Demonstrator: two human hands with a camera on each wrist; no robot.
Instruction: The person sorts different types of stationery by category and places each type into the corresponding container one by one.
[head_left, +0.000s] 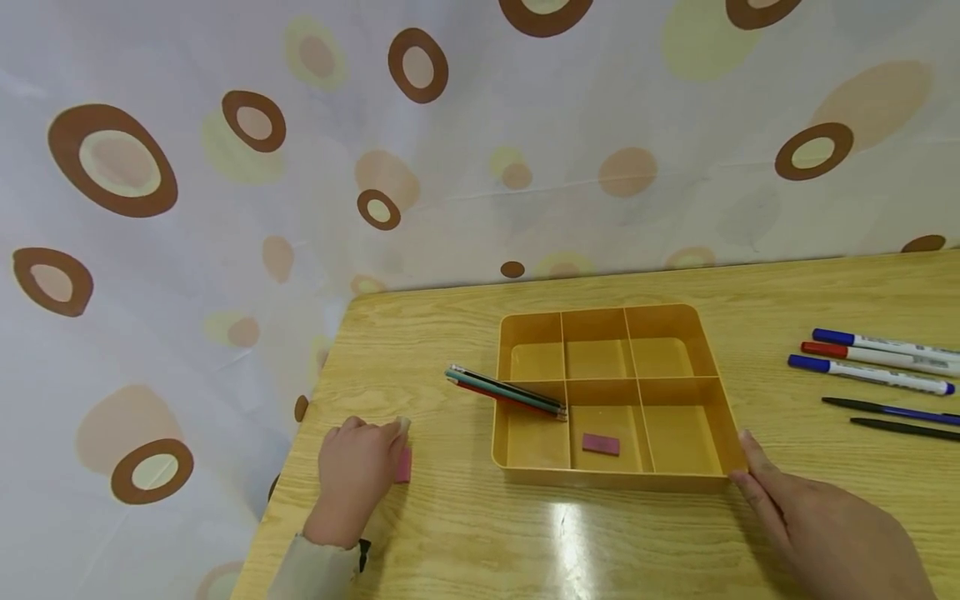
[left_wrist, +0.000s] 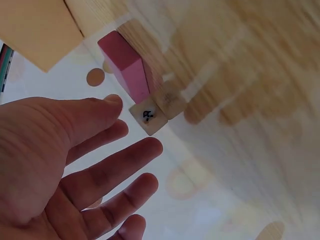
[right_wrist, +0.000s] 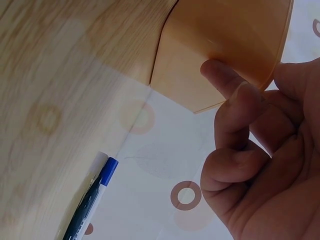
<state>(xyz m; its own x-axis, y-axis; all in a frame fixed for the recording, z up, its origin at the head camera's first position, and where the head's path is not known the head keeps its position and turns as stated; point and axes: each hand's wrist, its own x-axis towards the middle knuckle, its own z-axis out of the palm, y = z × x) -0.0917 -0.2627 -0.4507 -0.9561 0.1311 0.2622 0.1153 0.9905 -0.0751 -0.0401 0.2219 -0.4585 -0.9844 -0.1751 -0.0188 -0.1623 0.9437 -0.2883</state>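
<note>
My left hand (head_left: pixel 358 468) is at the left of the table, its fingers loosely extended in the left wrist view. Just beyond its thumb and index fingertips lies a small whitish block (left_wrist: pixel 148 115) with a black mark, against a pink eraser (left_wrist: pixel 125 67). On the right, my right hand (head_left: pixel 840 525) holds the near right corner of a yellow compartment tray (head_left: pixel 615 478). Its index finger (right_wrist: pixel 220 75) presses the outer side wall, and the other fingers are curled. Several pencils (head_left: pixel 510 392) lean out over the tray's left wall from the front left compartment. A pink eraser (head_left: pixel 601 444) lies in the front middle one.
Right of the tray lie capped markers, a red-capped one (head_left: pixel 877 353) between two blue-capped ones. Nearer are two dark pens (head_left: pixel 900 427). A patterned sheet (head_left: pixel 465 167) rises behind the wooden table (head_left: pixel 465 533) and along its left edge.
</note>
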